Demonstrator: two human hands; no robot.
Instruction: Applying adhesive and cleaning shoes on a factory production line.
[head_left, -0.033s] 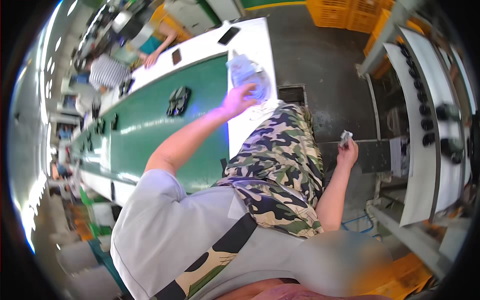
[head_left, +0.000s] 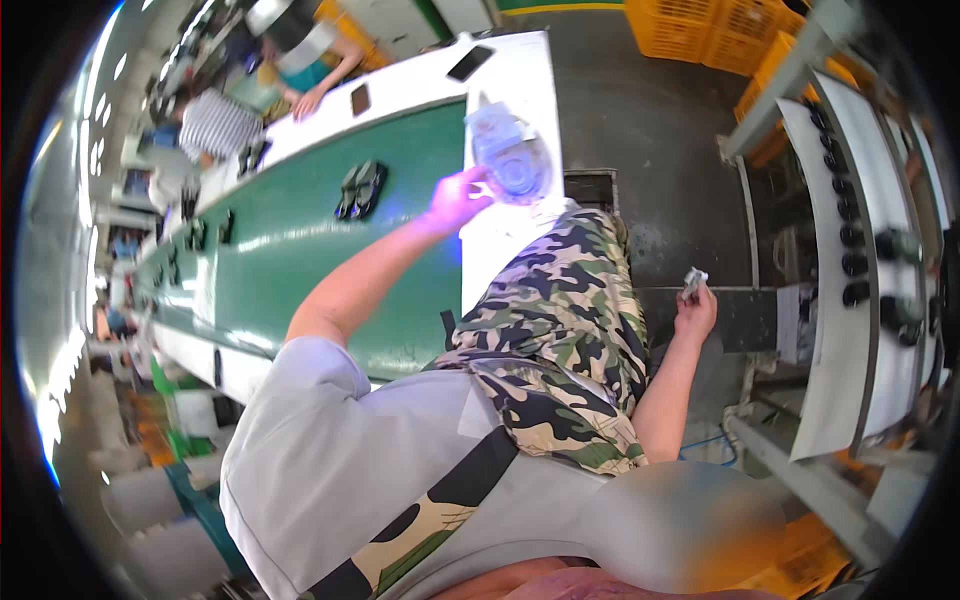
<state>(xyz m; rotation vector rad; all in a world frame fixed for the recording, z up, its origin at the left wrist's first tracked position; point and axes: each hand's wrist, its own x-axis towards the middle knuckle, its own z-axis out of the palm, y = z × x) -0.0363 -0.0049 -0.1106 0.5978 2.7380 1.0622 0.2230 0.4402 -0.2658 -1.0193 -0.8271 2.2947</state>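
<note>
A clear plastic bag (head_left: 512, 155) with something blue inside lies on the white end of the work table (head_left: 520, 75), and the left hand (head_left: 455, 200) touches its near edge, fingers curled around the plastic in a light pinch. The right hand (head_left: 695, 312) hangs low beside the camouflage trousers (head_left: 560, 330), well apart from the bag, its fingers closed narrowly on a small crumpled silvery scrap (head_left: 693, 281). Left of the bag runs a green conveyor belt (head_left: 300, 240) carrying a pair of dark shoe parts (head_left: 360, 188); further dark pieces sit farther along it. Another person's hand (head_left: 305, 100) rests at the far edge of the table. On the right stands a white rack (head_left: 840, 300) lined with dark round pieces.
</note>
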